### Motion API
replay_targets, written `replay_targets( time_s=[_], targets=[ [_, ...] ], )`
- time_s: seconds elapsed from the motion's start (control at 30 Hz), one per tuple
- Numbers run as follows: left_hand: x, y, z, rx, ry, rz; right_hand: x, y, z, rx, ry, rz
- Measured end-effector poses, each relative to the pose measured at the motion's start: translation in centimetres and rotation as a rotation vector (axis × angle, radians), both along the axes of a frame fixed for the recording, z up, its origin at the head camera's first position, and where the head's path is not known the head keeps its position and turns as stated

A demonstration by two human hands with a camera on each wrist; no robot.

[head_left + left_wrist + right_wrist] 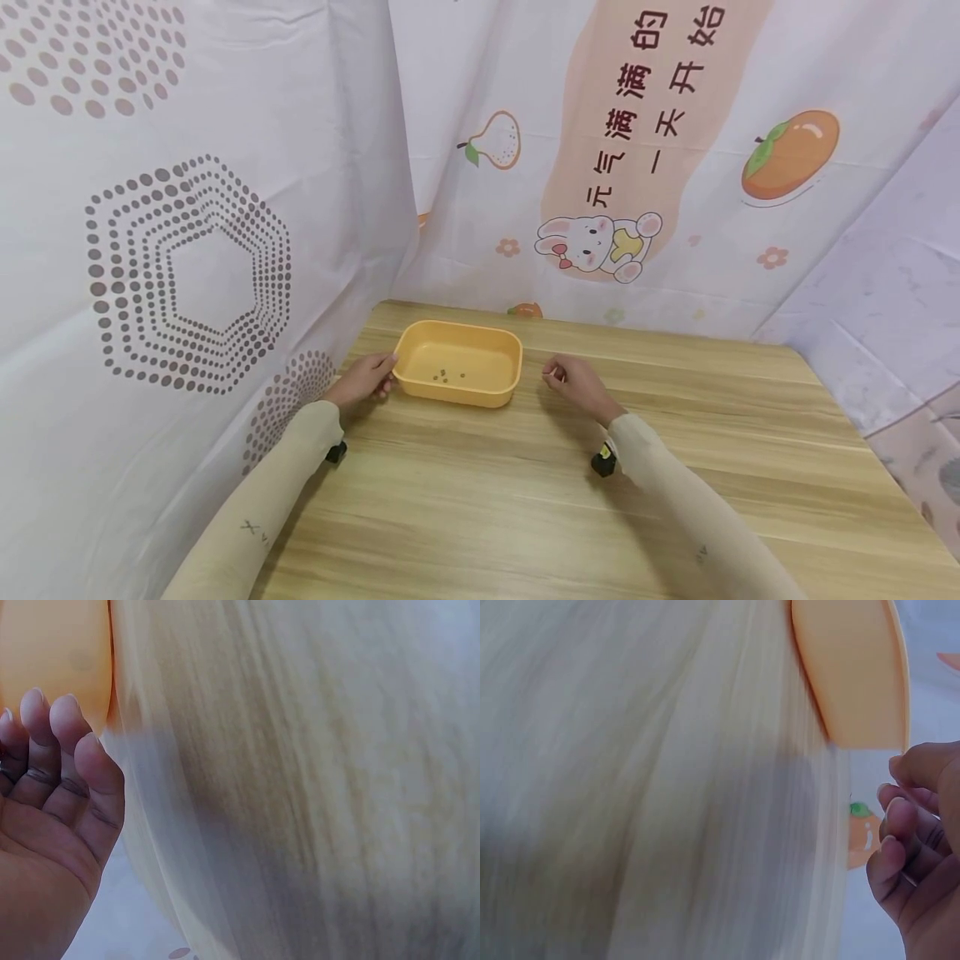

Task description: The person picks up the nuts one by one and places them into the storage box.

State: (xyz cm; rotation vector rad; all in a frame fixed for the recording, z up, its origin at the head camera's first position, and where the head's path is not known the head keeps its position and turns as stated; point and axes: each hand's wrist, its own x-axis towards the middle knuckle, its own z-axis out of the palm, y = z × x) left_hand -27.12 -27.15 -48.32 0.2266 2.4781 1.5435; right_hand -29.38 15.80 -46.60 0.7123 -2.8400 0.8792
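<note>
A yellow rectangular tray [457, 395] stands on the wooden table. Several tiny dark pieces [444, 374] lie on its bottom, too small to identify. My left hand [366, 379] holds the tray's left end, with a fingertip on the rim and other fingers below it. In the left wrist view its bent fingers [67, 720] are against the tray's side; the thumb is hidden. To the right of the tray, with a gap between, is my right hand [577, 385]. Its fingers [885, 859] are loosely curled, and nothing shows between them.
Wood-grain table [480, 500] surface extends in front of the tray and to the right. A dotted white curtain [217, 275] hangs close by the left arm. Behind the table is a printed cloth [465, 250] with fruit and a rabbit.
</note>
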Motion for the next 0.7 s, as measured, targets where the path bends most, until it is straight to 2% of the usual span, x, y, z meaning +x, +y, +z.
replay_targets(
  time_s=[0.2,0.7],
  targets=[
    [-0.3,-0.1,0.0,0.000,-0.025,-0.001,0.1,2.0,-0.3,0.009,-0.022,-0.029],
    [-0.1,-0.1,-0.6,-0.021,0.028,0.005,0.1,6.8,-0.9,0.052,-0.034,-0.095]
  ],
)
